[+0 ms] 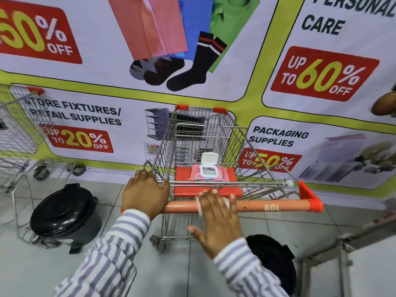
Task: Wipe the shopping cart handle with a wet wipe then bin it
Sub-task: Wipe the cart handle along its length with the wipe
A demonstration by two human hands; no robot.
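Cart handle point(252, 205), smooth orange tube, beneath thin white wipe point(199, 207)

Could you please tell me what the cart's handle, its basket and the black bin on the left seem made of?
The orange tubular cart handle looks like matte plastic, dull and scuffed. The silver wire-grid basket appears to be bright plated steel wire. The round black lidded bin seems glossy moulded plastic, given its soft highlights.

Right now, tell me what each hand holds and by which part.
Left hand grips the cart handle at its left end. Right hand presses the wet wipe flat onto the handle's middle, fingers laid over it.
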